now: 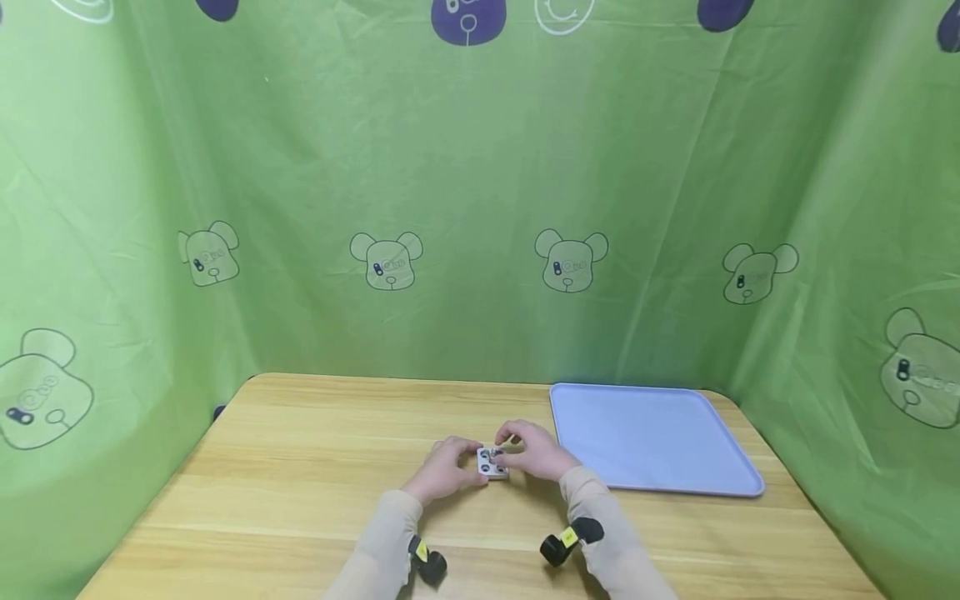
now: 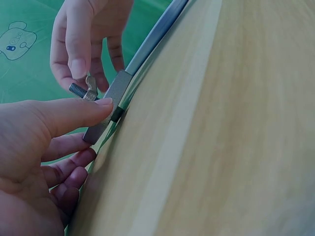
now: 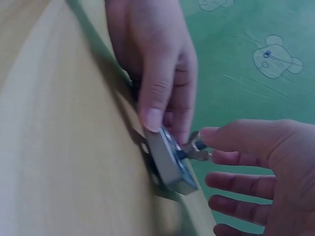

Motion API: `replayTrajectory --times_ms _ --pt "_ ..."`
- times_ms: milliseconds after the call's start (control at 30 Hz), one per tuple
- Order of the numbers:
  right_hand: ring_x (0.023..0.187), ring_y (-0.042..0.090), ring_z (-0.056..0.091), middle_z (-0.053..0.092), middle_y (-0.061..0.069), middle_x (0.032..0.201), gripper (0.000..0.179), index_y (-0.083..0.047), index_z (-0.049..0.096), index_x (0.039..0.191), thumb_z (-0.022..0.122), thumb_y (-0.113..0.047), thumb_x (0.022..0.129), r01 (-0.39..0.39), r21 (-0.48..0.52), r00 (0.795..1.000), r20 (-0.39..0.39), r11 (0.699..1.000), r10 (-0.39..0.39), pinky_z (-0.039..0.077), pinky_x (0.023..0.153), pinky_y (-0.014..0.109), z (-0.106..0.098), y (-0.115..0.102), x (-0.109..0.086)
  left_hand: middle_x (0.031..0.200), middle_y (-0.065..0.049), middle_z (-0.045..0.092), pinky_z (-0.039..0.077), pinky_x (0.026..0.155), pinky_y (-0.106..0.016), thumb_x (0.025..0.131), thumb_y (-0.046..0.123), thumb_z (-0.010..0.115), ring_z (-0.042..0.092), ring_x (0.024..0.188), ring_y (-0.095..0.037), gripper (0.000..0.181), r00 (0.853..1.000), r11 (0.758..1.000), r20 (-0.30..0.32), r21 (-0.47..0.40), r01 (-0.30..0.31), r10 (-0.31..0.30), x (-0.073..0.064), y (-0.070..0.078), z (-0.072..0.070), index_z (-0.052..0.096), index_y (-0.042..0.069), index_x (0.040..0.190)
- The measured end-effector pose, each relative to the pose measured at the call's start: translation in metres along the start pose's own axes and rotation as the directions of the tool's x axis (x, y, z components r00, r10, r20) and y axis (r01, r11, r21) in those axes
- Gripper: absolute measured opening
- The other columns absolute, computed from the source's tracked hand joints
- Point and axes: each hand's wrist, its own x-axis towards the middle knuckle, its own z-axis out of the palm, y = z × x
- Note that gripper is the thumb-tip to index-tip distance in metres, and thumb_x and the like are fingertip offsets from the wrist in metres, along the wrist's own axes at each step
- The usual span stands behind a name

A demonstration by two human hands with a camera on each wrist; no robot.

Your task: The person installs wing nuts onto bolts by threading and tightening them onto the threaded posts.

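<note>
A small square metal block (image 1: 492,470) with several round holes stands at the table's middle. My left hand (image 1: 446,473) grips it from the left, thumb on the near edge and fingers on the far side. A wing nut (image 2: 91,92) sits on a threaded bolt (image 2: 77,90) that sticks out of the block's top face. From the right, my right hand (image 1: 536,450) pinches the wing nut between thumb and index finger; the other fingers are spread loosely in the right wrist view. In that view the block's plain side (image 3: 162,157) faces the camera, slightly blurred.
A pale blue rectangular tray (image 1: 652,437) lies at the back right of the wooden table (image 1: 300,500). Green curtain (image 1: 480,167) printed with bear heads surrounds the table on three sides. Black wrist cameras (image 1: 557,550) with yellow labels stick out from both sleeves.
</note>
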Motion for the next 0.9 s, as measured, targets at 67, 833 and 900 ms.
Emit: replayTrajectory --times_ms 67,833,900 --pt "0.098 0.021 0.059 0.068 0.001 0.102 0.017 -0.015 0.064 0.095 0.074 -0.02 0.082 -0.004 0.006 1.0 0.002 1.0 0.004 0.05 0.087 0.043 -0.0027 0.0011 -0.0003 0.129 -0.014 0.06 0.04 0.104 -0.056 0.076 0.029 0.079 0.049 0.118 -0.032 0.059 1.0 1.0 0.001 -0.002 0.001 -0.001 -0.0001 0.0007 -0.0005 0.061 0.007 0.127" --pt "0.099 0.022 0.061 0.068 0.004 0.107 0.019 -0.014 0.066 0.101 0.072 -0.012 0.083 -0.019 0.0 1.0 0.011 1.0 0.019 0.051 0.089 0.046 0.0023 0.0023 0.0016 0.127 -0.014 0.061 0.041 0.103 -0.055 0.075 0.028 0.08 0.05 0.116 -0.031 0.058 1.0 1.0 -0.004 0.004 0.004 -0.004 -0.0008 0.003 -0.0017 0.062 0.007 0.126" --pt "0.099 0.022 0.061 0.068 0.005 0.107 0.02 -0.013 0.066 0.101 0.072 -0.011 0.083 -0.014 0.003 1.0 0.014 1.0 0.014 0.051 0.089 0.046 0.0036 0.0017 0.0017 0.127 -0.013 0.061 0.041 0.103 -0.054 0.075 0.028 0.08 0.05 0.116 -0.031 0.058 1.0 1.0 -0.004 0.007 0.002 -0.002 -0.0008 0.0034 -0.0018 0.062 0.007 0.126"
